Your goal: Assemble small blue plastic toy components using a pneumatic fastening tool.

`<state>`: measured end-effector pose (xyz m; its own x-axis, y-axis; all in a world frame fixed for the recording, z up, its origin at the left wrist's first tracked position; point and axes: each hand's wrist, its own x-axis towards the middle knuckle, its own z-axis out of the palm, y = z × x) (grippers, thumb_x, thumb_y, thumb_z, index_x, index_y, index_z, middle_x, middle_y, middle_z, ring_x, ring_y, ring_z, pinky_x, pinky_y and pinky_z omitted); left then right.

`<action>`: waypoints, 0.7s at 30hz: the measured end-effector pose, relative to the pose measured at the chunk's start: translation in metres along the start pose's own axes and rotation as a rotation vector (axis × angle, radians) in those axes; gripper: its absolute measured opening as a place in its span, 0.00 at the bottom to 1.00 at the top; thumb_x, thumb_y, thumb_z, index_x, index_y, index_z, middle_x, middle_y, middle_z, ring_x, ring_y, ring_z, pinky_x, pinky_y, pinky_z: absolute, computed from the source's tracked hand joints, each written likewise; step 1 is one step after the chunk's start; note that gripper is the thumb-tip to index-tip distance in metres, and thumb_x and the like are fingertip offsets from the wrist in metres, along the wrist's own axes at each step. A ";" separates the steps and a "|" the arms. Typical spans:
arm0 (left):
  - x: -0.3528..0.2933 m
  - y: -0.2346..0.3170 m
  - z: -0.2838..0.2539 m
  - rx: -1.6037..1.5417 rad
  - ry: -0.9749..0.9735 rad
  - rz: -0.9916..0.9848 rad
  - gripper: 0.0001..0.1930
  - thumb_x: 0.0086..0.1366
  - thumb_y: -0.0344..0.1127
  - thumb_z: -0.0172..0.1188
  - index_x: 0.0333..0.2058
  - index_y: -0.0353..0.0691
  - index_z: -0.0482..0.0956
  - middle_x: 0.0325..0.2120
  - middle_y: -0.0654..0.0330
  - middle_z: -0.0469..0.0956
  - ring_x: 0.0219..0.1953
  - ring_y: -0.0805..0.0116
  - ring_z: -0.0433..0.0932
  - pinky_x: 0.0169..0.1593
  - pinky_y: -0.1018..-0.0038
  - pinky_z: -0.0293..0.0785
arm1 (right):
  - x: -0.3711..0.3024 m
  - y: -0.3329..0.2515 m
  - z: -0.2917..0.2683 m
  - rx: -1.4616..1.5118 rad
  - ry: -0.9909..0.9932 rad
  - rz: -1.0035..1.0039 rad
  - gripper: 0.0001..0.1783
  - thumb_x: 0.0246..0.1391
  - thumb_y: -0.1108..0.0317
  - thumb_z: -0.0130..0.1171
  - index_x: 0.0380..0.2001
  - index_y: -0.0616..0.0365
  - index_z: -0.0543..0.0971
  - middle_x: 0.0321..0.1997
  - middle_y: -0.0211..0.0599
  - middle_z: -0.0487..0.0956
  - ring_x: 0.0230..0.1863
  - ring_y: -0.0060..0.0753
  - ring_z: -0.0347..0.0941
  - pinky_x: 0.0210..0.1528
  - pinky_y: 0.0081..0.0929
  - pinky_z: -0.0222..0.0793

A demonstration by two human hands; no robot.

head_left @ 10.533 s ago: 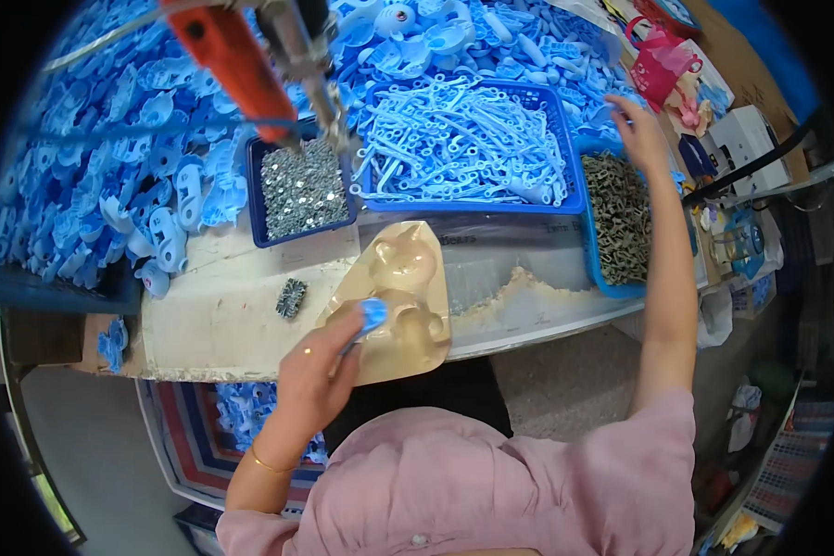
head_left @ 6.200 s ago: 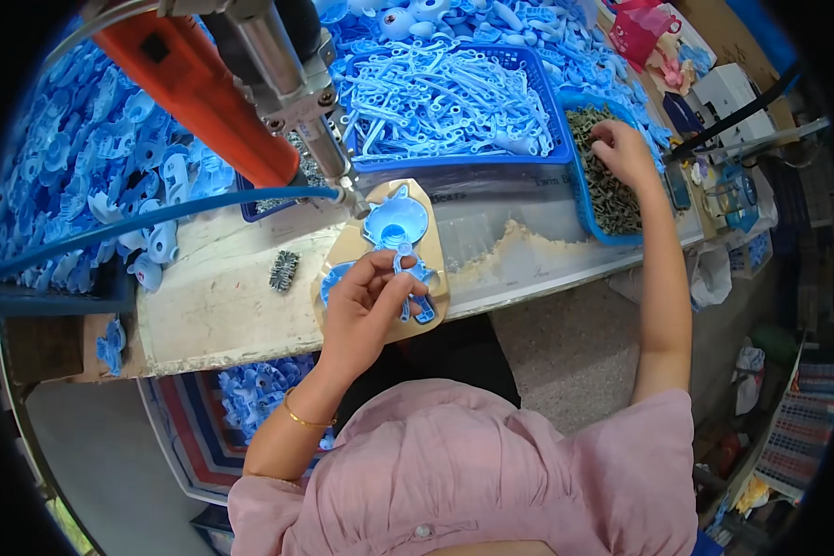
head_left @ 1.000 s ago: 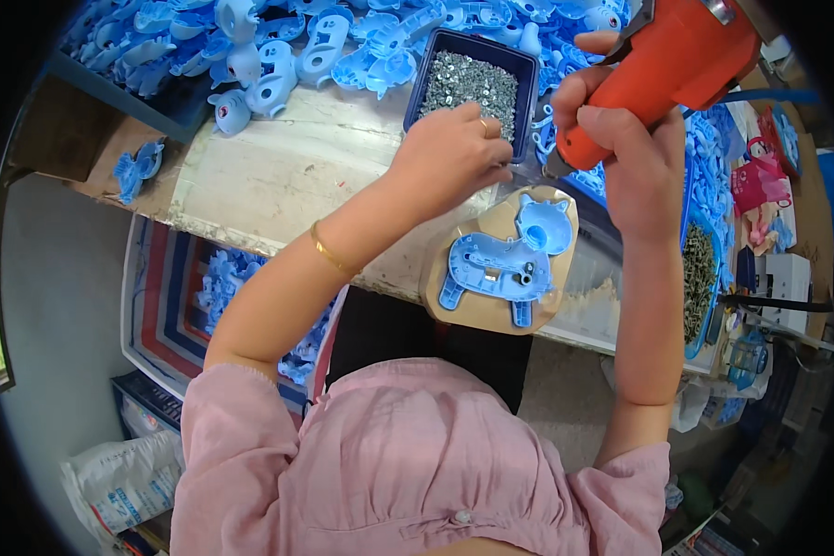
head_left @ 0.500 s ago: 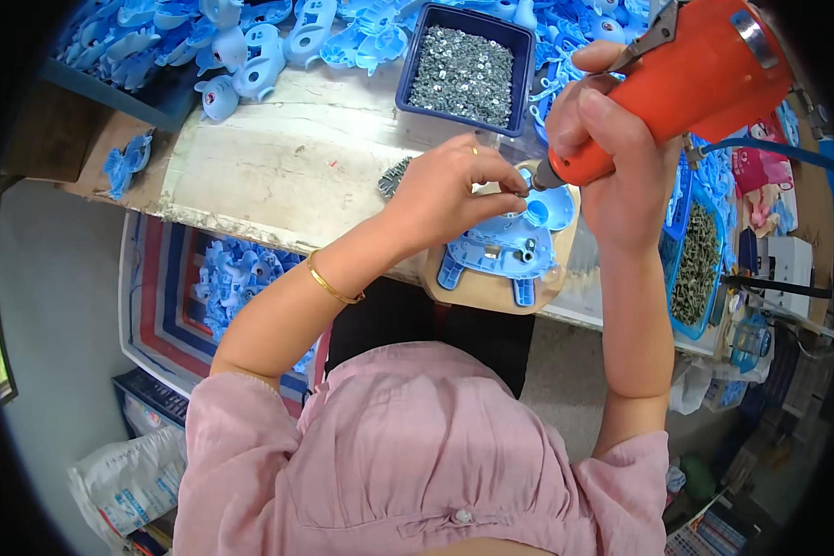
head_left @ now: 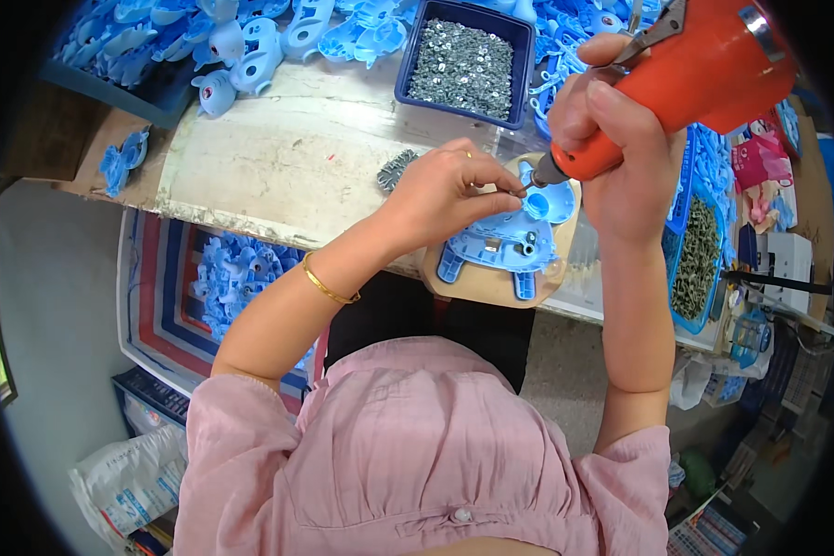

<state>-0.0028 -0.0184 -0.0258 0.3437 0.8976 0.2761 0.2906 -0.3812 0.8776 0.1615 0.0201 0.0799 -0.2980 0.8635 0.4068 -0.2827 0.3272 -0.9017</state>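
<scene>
A blue plastic toy shell (head_left: pixel 508 243) lies in a tan moulded jig (head_left: pixel 491 285) at the bench's front edge. My right hand (head_left: pixel 621 157) grips an orange powered screwdriver (head_left: pixel 690 69), its tip pointing down-left at the top of the shell. My left hand (head_left: pixel 449 190) has its thumb and fingers pinched together right at the driver's tip, apparently on a small screw that is too small to make out. A gold bangle sits on my left wrist.
A dark blue tray of silver screws (head_left: pixel 463 60) stands behind the jig. Blue toy parts (head_left: pixel 250 46) are heaped at the back left. A tray of dark screws (head_left: pixel 700 259) is at the right. A striped bag of blue parts (head_left: pixel 236 273) sits under the bench.
My left hand came back from the screw tray to the driver's tip. The orange screwdriver has dropped lower over the blue shell.
</scene>
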 end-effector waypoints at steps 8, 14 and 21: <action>-0.001 0.008 -0.005 -0.013 -0.039 -0.072 0.08 0.59 0.39 0.70 0.36 0.46 0.89 0.31 0.64 0.86 0.38 0.64 0.77 0.41 0.68 0.75 | 0.000 0.002 0.005 0.012 -0.024 0.023 0.18 0.57 0.71 0.54 0.50 0.66 0.72 0.24 0.35 0.74 0.23 0.23 0.66 0.28 0.25 0.63; -0.004 0.006 -0.010 -0.032 -0.107 0.032 0.09 0.59 0.38 0.69 0.38 0.44 0.89 0.33 0.63 0.86 0.38 0.63 0.76 0.44 0.67 0.75 | 0.000 0.006 0.000 -0.011 -0.171 0.021 0.19 0.55 0.69 0.54 0.49 0.66 0.71 0.21 0.32 0.73 0.21 0.24 0.66 0.25 0.25 0.62; -0.016 0.014 -0.020 -0.005 -0.223 -0.045 0.20 0.55 0.38 0.72 0.48 0.45 0.83 0.42 0.59 0.83 0.47 0.56 0.74 0.52 0.63 0.73 | -0.018 0.002 0.016 -0.138 -0.093 0.130 0.18 0.54 0.69 0.54 0.47 0.65 0.71 0.19 0.32 0.73 0.20 0.24 0.65 0.26 0.25 0.63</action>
<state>-0.0216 -0.0335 -0.0100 0.5197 0.8422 0.1438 0.3056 -0.3404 0.8892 0.1515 -0.0006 0.0734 -0.4087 0.8649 0.2915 -0.1107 0.2700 -0.9565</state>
